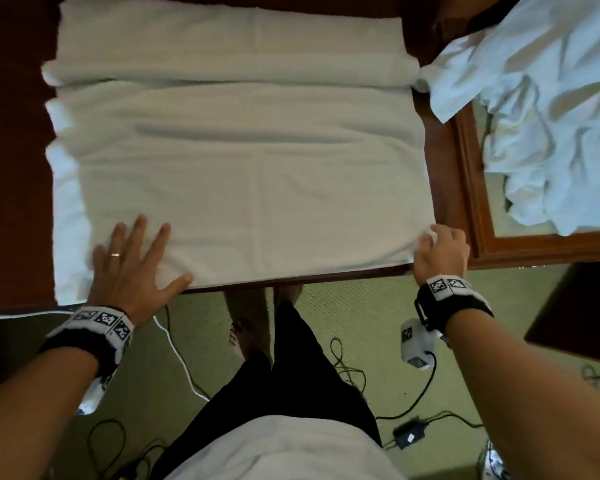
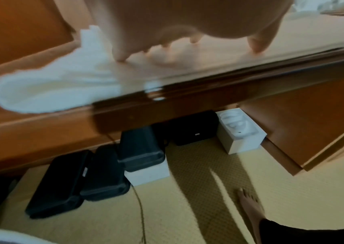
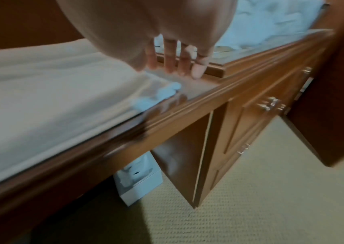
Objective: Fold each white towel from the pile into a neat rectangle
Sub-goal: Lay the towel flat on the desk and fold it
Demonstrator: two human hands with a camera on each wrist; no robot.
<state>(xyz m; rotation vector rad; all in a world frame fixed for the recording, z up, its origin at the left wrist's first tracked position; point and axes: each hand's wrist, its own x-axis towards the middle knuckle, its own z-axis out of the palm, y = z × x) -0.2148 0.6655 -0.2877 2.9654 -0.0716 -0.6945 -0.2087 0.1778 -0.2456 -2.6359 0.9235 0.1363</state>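
**Towel flat at the desk's edge**

Head view: soft white towel (image 1: pixel 243 168) spread rectangular on the wooden desk (image 1: pixel 444 157); left hand (image 1: pixel 132 268) splayed flat on its near corner, right hand (image 1: pixel 440 251) at the other.

Left wrist: fingertips (image 2: pixel 120 56) press terry.

Right wrist: fingers (image 3: pixel 170 57) straight beside the corner; grip unclear.
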